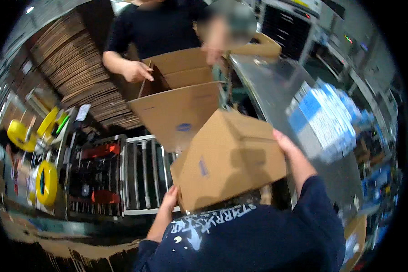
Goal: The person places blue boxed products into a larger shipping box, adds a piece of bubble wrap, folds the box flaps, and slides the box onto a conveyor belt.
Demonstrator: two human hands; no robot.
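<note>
A brown cardboard box (213, 158) is tilted in front of my chest, held between both hands. My left hand (170, 198) grips its lower left edge, thumb showing on the near side. At its right edge, my right hand (283, 139) presses with the thumb up; the other fingers of both hands are mostly hidden behind the cardboard. Just beyond stands a larger open carton (181, 109) with its near flap folded out toward me. A co-worker in a dark shirt has one hand (138, 71) at that carton's left side and the other at its far right corner.
A roller conveyor (143, 177) lies to the left, beside a taping machine (97, 174) with yellow tape rolls (46, 183). Flattened cardboard (84, 63) is stacked high behind it. On the right, a metal table (276, 86) carries a pile of blue-and-white packs (324, 120).
</note>
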